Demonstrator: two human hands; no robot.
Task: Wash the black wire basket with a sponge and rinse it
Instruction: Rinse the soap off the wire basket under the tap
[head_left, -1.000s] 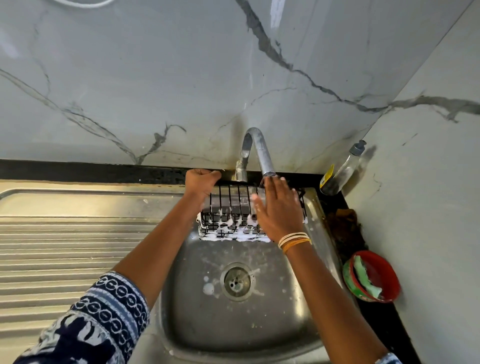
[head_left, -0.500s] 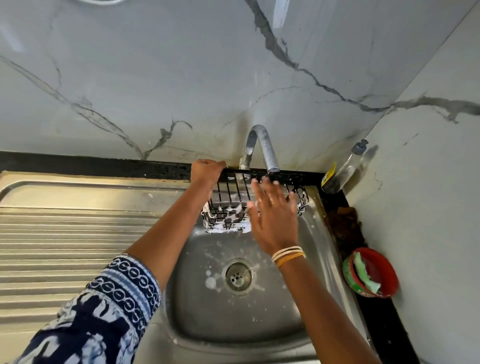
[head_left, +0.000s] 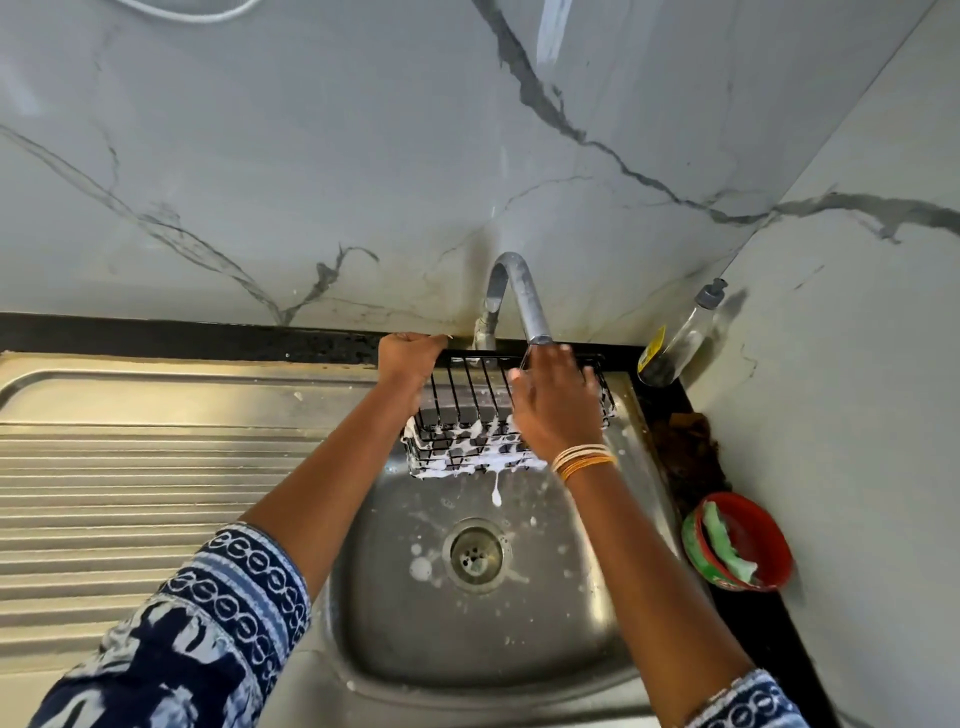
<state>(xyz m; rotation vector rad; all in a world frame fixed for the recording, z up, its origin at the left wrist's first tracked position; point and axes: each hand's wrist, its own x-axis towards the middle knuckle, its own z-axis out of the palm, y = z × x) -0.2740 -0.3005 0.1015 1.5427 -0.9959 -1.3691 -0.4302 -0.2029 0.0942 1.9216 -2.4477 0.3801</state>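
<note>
Over the far edge of the sink (head_left: 639, 613), under the tap (head_left: 524, 301): one black wire basket (head_left: 467, 410), suds dripping off its near rim. Left hand (head_left: 410, 358) clamps the far-left top wire; right hand (head_left: 550, 410) lies spread and flat on the right side, gripping nothing. Judged light, rigid, soapy-slick; hold by the rim wires. One red bowl (head_left: 763, 551), one bottle (head_left: 680, 338) right.

Soft, even daylight fills the scene, brightest on the marble wall (head_left: 363, 156) above the tap (head_left: 514, 296), where a pale streak of glare shows. The soap bottle (head_left: 680, 338) right of the tap casts a faint shadow rightward. The right hand (head_left: 550, 405) is motion-blurred. Wide-angle distortion bends the sink's drainboard (head_left: 156, 467) edges.
</note>
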